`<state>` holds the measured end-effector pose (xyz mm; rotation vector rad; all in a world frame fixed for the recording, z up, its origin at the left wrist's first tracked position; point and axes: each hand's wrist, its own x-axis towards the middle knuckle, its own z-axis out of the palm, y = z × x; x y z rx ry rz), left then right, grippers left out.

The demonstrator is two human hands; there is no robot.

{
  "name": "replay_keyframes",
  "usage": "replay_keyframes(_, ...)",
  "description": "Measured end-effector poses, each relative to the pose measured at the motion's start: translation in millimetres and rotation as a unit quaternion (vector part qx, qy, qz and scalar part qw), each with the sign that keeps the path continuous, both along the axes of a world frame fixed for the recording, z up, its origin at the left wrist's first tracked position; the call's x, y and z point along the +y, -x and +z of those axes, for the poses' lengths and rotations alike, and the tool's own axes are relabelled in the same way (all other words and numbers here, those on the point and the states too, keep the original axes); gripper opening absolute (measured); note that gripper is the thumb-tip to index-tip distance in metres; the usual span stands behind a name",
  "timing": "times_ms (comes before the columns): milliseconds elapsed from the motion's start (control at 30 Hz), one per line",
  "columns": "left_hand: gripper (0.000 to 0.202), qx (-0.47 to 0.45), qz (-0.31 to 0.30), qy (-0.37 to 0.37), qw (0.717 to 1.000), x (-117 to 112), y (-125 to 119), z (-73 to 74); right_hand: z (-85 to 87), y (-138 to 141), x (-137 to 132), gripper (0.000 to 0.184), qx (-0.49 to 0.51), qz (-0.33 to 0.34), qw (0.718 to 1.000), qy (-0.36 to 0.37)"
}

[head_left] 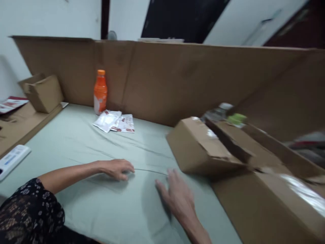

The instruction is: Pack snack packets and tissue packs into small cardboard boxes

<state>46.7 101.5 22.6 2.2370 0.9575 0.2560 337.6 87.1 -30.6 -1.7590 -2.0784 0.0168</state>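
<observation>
My left hand (118,168) rests low over the pale green cloth (101,203), its thumb apart from the fingers and nothing visible in it. To its right, my right hand (179,196) is blurred by motion, with thumb and fingers spread and no object showing in it. Between the two hands runs a thin dark line (151,170); I cannot tell whether it is a crease in the cloth or a cord. Beyond my left hand lie white packets (108,120), at the foot of an orange bottle (101,93).
A tall cardboard wall (157,81) closes off the back. On the right stand open cardboard boxes (193,145), with a green item (236,119) and a clear bottle (218,113) behind. At left are a small box (47,95), a cardboard sheet (20,125) and a white device (14,159).
</observation>
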Motion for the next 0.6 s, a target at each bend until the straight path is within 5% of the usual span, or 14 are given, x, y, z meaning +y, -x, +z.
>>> replay_keyframes(133, 0.033, 0.048, 0.055, 0.014, 0.997, -67, 104, 30.5, -15.0, 71, -36, 0.049, -0.049, 0.214, 0.974, 0.063)
replay_keyframes(267, 0.030, 0.093, 0.239, -0.043, 0.966, -89, 212, 61.1, -5.5, 135, -64, 0.058, -0.025, 0.447, 0.891, 0.076)
replay_keyframes(333, 0.034, 0.106, 0.374, -0.116, 0.914, -79, 267, 84.3, -4.3, 156, -67, 0.060, 0.000, 0.495, 0.867, 0.066)
replay_keyframes(433, 0.050, 0.111, 0.546, -0.222, 0.800, -43, 343, 127.3, -13.3, 170, -63, 0.055, 0.041, 0.491, 0.870, 0.013)
replay_keyframes(533, 0.075, 0.104, 0.641, -0.283, 0.706, -3, 396, 163.4, -25.9, 171, -56, 0.055, 0.058, 0.480, 0.875, -0.028)
replay_keyframes(600, 0.074, 0.101, 0.665, -0.288, 0.681, 18, 417, 175.9, -28.8, 169, -55, 0.058, 0.061, 0.474, 0.878, -0.035)
